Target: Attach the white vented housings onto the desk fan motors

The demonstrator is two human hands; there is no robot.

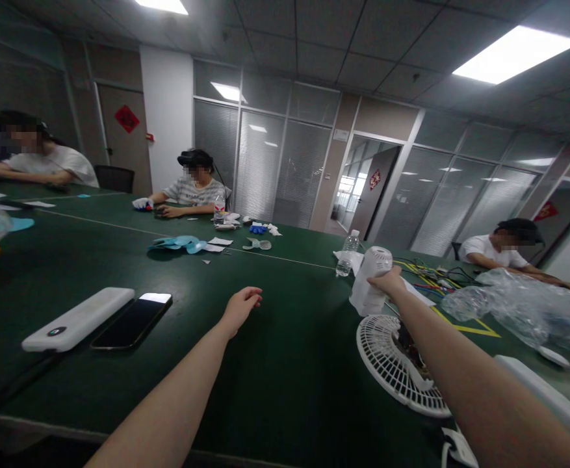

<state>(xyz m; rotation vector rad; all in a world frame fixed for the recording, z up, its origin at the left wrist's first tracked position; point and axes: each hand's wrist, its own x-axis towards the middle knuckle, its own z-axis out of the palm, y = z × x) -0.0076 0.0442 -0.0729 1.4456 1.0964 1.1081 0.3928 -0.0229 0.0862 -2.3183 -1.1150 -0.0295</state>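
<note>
My right hand (387, 283) grips a white plastic housing (366, 300) with vent slots in its top, near the right side of the green table (285, 364). The housing stands tilted, and its lower edge appears at table level. Just below it lies a round white fan grille (379, 364), with parts inside it partly hidden by my right forearm. Over the middle of the table my left hand (240, 312) reaches forward, fingers loosely bent and apart from the thumb, holding nothing.
A white power bank (80, 318) and black phone (133, 322) lie left. A water bottle (348, 253) stands behind the housing. Cables (431, 279), crumpled clear plastic (513, 302) and another white device (548, 396) are right. Blue fan blades (175, 245) lie farther back. Other people sit around.
</note>
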